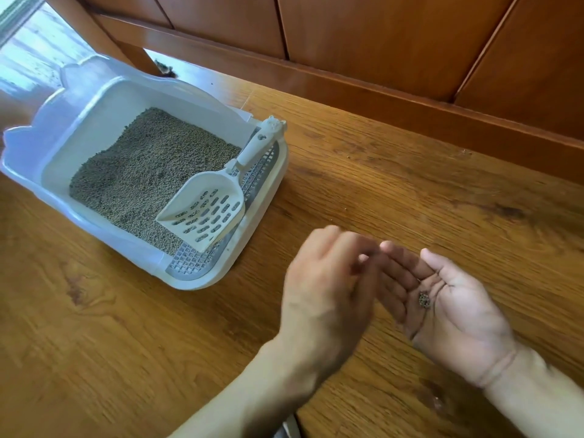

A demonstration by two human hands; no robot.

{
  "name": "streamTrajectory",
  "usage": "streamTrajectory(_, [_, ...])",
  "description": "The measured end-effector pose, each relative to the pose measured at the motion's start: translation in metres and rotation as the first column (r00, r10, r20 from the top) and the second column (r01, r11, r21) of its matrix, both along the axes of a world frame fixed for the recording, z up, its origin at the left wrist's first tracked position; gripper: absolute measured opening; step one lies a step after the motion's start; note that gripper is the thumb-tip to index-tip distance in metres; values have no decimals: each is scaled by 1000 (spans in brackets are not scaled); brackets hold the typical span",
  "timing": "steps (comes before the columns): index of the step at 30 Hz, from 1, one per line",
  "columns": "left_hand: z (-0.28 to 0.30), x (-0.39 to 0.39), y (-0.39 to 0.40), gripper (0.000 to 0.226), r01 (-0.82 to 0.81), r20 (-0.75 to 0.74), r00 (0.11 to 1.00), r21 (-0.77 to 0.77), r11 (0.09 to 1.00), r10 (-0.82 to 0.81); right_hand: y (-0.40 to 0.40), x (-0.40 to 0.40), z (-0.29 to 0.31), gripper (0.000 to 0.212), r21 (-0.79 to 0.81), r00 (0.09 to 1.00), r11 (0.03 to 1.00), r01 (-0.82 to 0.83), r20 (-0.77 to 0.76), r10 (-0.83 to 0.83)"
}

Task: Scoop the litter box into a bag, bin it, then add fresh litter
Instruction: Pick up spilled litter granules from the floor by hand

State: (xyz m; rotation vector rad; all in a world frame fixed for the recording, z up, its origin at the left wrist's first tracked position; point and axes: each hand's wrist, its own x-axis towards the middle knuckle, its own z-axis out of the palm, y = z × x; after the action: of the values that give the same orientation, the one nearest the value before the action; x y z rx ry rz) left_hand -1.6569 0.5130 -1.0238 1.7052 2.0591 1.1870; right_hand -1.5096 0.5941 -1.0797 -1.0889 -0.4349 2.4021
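A white litter box with a pale blue rim sits on the wooden floor at the left, holding grey-brown litter. A white slotted scoop lies inside, blade on the litter, handle leaning on the box's right edge over a grey grille. My right hand is held palm up to the right of the box, fingers straight, with a few litter grains in the palm. My left hand is blurred just left of it, its fingertips drawn together by the right hand's fingers; whether they pinch anything is not visible.
Wooden furniture panels run along the back and right. A furniture leg stands behind the box. A few stray grains lie on the floor to the right. A bright floor area shows at the top left.
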Motion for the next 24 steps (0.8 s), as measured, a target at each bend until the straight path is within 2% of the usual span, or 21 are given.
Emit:
streamTrajectory(1, [-6, -12, -2, 1, -72, 8, 997, -12, 997, 72, -1, 1, -2, 52, 58, 999, 998, 27, 18, -28])
streamTrajectory(2, [-16, -24, -7, 1, -149, -3, 989, -56, 987, 149, 0, 3, -3, 57, 78, 999, 997, 20, -38, -17])
streamTrajectory(4, [-39, -48, -17, 3, -258, -66, 966, -217, 941, 250, -2, 4, -7, 66, -73, 982, 997, -35, -188, 20])
streamTrajectory(6, [-57, -66, -25, 7, -298, -114, 955, -393, 870, 275, -5, 2, -9, 68, -108, 957, 989, -100, -281, 66])
streamTrajectory(8, [-64, -72, -29, 14, -306, -184, 952, -481, 822, 246, -8, 0, -10, 68, -133, 951, 985, -115, -302, 70])
streamTrajectory(10, [-68, -72, -28, 20, -314, -269, 942, -496, 810, 200, -8, 2, -9, 67, -152, 958, 982, -115, -279, 69])
streamTrajectory(12, [-71, -72, -24, 21, -310, -303, 937, -493, 813, 174, -5, -1, -7, 68, -142, 944, 980, -137, -319, 85])
streamTrajectory(14, [-76, -73, -23, 22, -292, -300, 942, -503, 813, 152, -3, -1, -7, 68, -112, 930, 985, -131, -358, 83])
streamTrajectory(16, [-80, -74, -23, 18, -254, -291, 949, -482, 838, 120, -3, 0, -8, 70, -88, 939, 989, -122, -334, 85])
streamTrajectory(19, [-82, -74, -21, 5, -227, -273, 955, -436, 871, 113, -3, 2, -8, 67, -138, 935, 981, -135, -346, 80])
streamTrajectory(22, [-88, -78, -20, 10, -228, -253, 958, -403, 887, 131, -4, 2, -16, 60, -236, 934, 964, -126, -356, 35])
streamTrajectory(24, [-93, -81, -22, 10, -201, -262, 960, -386, 900, 102, -6, 3, -14, 62, -218, 945, 968, -122, -325, 46])
